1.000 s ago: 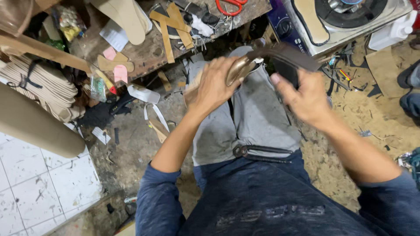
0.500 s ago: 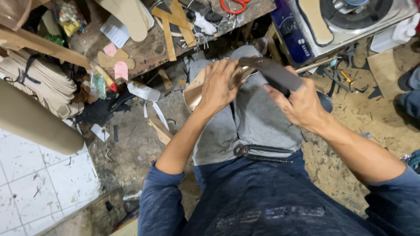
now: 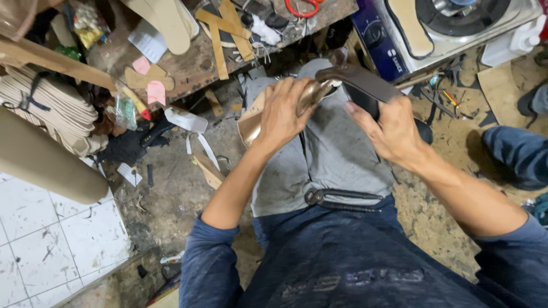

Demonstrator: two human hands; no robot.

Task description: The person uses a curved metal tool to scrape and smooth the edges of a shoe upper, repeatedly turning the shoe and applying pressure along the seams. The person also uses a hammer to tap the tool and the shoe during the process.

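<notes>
Gripping a shiny bronze shoe upper (image 3: 254, 122) over the grey lap, left hand (image 3: 283, 111) clamps its near end; right hand (image 3: 388, 131) pinches the dark brown sole piece (image 3: 357, 82) running rightward.

Small clear plastic packet (image 3: 124, 108) at the workbench edge; white bottle (image 3: 522, 39) beside the stove.

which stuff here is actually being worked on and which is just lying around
In hand:
left hand gripping the shiny tan shoe piece
right hand on the dark brown strip

Lying about:
pliers on the lap
red scissors and crossed wooden strips on the bench
stack of insoles
</notes>
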